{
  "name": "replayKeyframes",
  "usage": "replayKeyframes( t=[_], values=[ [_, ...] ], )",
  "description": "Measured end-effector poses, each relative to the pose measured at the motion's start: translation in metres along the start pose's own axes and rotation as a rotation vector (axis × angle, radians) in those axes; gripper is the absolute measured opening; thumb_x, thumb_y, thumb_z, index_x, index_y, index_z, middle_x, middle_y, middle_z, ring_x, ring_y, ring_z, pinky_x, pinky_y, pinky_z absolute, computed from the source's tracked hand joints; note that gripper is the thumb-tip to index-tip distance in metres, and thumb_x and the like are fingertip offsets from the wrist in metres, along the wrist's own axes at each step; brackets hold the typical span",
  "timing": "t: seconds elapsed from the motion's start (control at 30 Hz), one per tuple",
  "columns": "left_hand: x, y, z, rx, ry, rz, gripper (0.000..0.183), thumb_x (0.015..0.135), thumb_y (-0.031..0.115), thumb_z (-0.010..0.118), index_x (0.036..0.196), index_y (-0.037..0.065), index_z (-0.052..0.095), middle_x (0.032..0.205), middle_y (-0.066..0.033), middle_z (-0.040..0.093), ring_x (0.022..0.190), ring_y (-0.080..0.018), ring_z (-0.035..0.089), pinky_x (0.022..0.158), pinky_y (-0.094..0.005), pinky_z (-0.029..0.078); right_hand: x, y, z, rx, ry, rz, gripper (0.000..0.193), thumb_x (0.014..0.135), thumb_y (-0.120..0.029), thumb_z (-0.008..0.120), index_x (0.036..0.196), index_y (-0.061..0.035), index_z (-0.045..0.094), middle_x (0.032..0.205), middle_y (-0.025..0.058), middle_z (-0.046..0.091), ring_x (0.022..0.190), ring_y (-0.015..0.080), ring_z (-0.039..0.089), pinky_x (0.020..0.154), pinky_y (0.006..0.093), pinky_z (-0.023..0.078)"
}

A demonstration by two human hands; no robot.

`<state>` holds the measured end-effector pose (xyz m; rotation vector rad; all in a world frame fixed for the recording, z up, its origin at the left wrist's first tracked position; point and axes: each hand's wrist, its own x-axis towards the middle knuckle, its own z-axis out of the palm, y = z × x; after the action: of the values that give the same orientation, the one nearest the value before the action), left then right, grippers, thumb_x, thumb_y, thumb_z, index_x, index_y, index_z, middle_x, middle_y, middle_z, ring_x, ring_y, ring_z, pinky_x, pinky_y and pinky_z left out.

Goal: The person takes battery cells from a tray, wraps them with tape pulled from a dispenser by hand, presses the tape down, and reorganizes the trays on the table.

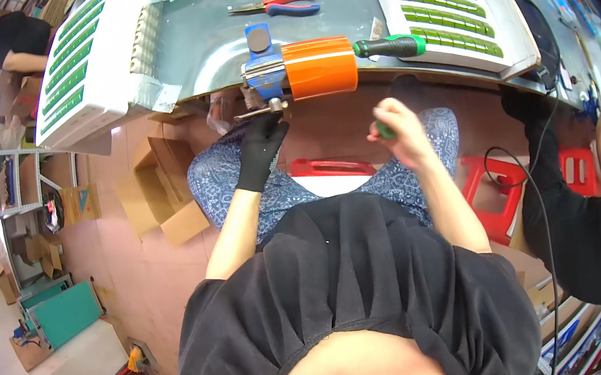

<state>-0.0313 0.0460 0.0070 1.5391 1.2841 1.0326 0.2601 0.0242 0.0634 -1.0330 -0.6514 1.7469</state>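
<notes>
"Watching from my end, what do I get from the hands?"

"I see the left hand point(259, 153), black-gloved, its fingers curled at the metal bar point(249, 114) of the blue vise point(267, 74) — whether they grip it, I can't tell. The bare right hand point(406, 134) is closed round a small green piece point(385, 129), partly hidden and well apart from the vise."

"And the vise itself?"

"At the near edge of the surface point(343, 21), beside the orange cylinder point(320, 67)."

"How would I work it well?"

"I'd favour light, steady turns of the bar — fingertips clear of where it closes, the piece held gently."
</notes>
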Motion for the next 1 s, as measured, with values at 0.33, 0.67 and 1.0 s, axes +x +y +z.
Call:
replayKeyframes(
  t=[0.33,0.67,1.0],
  values=[
    [-0.016,0.008,0.009,-0.002,-0.034,0.003,0.030,0.088,0.016,0.063,0.112,-0.002,0.061,0.105,-0.0163,0.065,0.096,-0.0224,0.063,0.086,-0.0313,0.047,0.079,0.019,0.023,-0.068,0.007,-0.139,0.046,0.083,-0.013,0.067,0.123,0.0025,0.051,0.107,0.0085,0.061,0.095,0.0146,0.060,0.079,0.0272,0.052],
    [-0.034,0.006,0.002,0.160,-0.076,-0.084,0.033,0.088,0.020,0.062,0.114,-0.002,0.061,0.104,-0.0172,0.066,0.094,-0.0226,0.063,0.084,-0.0324,0.047,0.085,0.019,0.035,-0.080,0.007,-0.133,0.033,0.088,-0.015,0.063,0.117,0.0000,0.057,0.103,0.0078,0.063,0.089,0.0142,0.062,0.084,0.0300,0.052],
    [-0.020,0.031,0.010,0.233,-0.105,0.030,0.033,0.088,0.018,0.061,0.115,-0.001,0.060,0.106,-0.0154,0.065,0.100,-0.0206,0.060,0.087,-0.0315,0.045,0.061,0.025,0.025,-0.182,-0.022,-0.191,0.012,0.085,-0.010,0.065,0.094,-0.0015,0.064,0.081,0.0040,0.063,0.073,0.0113,0.059,0.070,0.0251,0.048]
  ],
)
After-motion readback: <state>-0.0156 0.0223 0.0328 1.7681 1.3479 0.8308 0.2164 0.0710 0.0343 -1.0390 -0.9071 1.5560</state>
